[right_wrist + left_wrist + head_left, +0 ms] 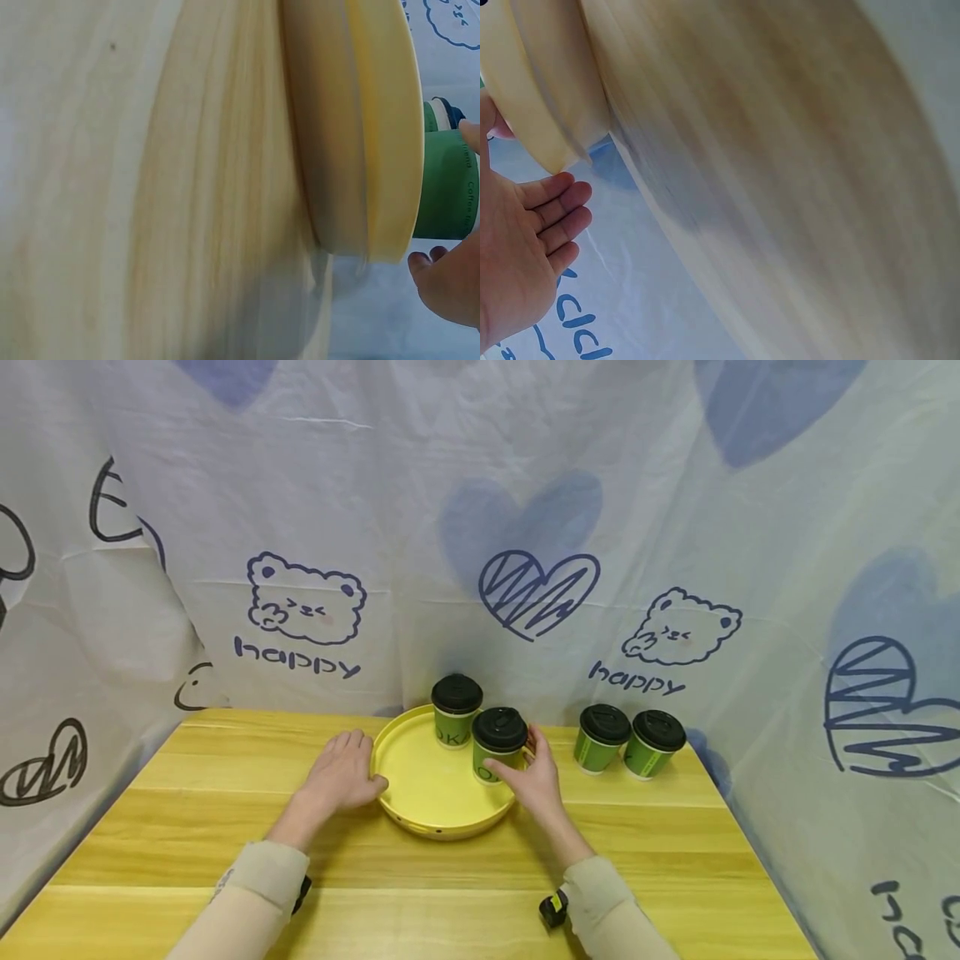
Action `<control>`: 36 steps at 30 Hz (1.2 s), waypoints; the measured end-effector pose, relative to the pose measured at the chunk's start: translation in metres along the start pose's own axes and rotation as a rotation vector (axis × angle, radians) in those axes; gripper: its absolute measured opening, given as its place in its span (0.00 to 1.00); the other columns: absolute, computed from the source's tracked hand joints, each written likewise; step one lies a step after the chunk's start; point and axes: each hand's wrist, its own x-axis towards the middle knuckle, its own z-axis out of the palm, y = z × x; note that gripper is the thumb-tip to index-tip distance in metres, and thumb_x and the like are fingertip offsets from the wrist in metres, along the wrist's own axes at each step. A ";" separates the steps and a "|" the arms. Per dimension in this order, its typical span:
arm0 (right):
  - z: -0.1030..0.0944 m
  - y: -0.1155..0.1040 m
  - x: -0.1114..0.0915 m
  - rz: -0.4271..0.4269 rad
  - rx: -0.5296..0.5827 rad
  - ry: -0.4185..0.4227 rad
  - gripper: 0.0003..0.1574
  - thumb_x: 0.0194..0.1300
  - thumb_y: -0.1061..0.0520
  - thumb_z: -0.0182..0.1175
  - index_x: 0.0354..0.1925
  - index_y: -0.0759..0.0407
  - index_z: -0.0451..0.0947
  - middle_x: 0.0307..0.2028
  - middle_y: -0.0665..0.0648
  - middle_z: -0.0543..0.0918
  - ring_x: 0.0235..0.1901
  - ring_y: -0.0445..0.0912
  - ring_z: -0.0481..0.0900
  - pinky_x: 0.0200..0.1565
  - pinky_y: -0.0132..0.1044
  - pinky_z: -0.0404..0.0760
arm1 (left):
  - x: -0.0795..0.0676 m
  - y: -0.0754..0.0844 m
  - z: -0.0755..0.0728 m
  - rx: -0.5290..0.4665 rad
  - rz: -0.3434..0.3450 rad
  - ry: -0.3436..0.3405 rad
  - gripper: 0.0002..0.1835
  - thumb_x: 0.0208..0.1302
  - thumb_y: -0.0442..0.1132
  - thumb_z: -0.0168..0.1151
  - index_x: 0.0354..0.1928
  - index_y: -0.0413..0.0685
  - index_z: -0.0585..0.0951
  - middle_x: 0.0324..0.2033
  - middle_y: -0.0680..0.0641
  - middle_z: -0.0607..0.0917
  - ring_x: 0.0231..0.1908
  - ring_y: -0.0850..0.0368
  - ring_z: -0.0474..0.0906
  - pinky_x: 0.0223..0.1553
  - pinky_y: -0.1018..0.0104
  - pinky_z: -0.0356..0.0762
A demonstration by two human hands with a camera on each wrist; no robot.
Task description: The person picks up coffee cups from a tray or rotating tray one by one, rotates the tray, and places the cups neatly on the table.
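A round yellow tray (427,793) with a raised rim lies on the wooden table. My left hand (341,772) rests at the tray's left side, its thumb over the rim and its fingers extended along the outside; the left wrist view shows them loosely straight. Two green paper coffee cups with black lids stand in the tray. My right hand (536,777) holds the nearer coffee cup (497,733), thumb on its front and fingers around its right side. Behind it, to the left, is the other coffee cup (453,714).
To the right of the tray, two more lidded cups stand close together on the table (420,918): a left one (596,747) and a right one (651,752). A printed white cloth (420,635) hangs behind the table and along its sides.
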 end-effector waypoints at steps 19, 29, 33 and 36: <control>0.009 0.006 0.006 -0.027 -0.025 0.005 0.58 0.54 0.58 0.80 0.75 0.65 0.60 0.71 0.68 0.71 0.71 0.62 0.68 0.72 0.53 0.69 | -0.001 0.001 0.002 0.008 0.010 0.016 0.33 0.59 0.51 0.62 0.56 0.28 0.73 0.49 0.33 0.76 0.53 0.36 0.70 0.66 0.40 0.67; 0.011 0.007 0.005 -0.023 -0.121 0.010 0.57 0.56 0.56 0.79 0.75 0.66 0.61 0.70 0.68 0.72 0.69 0.63 0.70 0.71 0.56 0.69 | -0.002 0.000 0.002 0.001 0.003 0.012 0.34 0.59 0.51 0.62 0.57 0.28 0.73 0.49 0.34 0.76 0.52 0.37 0.70 0.66 0.40 0.67; 0.011 0.008 0.005 -0.024 -0.116 0.013 0.56 0.56 0.56 0.79 0.75 0.65 0.61 0.69 0.68 0.72 0.69 0.63 0.70 0.71 0.56 0.69 | -0.001 0.001 0.001 0.002 0.002 0.010 0.34 0.59 0.51 0.62 0.57 0.28 0.73 0.50 0.34 0.76 0.53 0.37 0.70 0.66 0.40 0.67; 0.011 0.008 0.004 -0.023 -0.105 0.014 0.55 0.56 0.56 0.79 0.75 0.65 0.61 0.69 0.68 0.72 0.69 0.62 0.70 0.71 0.56 0.70 | -0.001 0.001 0.001 0.004 0.001 0.007 0.33 0.59 0.51 0.62 0.57 0.28 0.73 0.50 0.34 0.76 0.53 0.37 0.70 0.66 0.40 0.67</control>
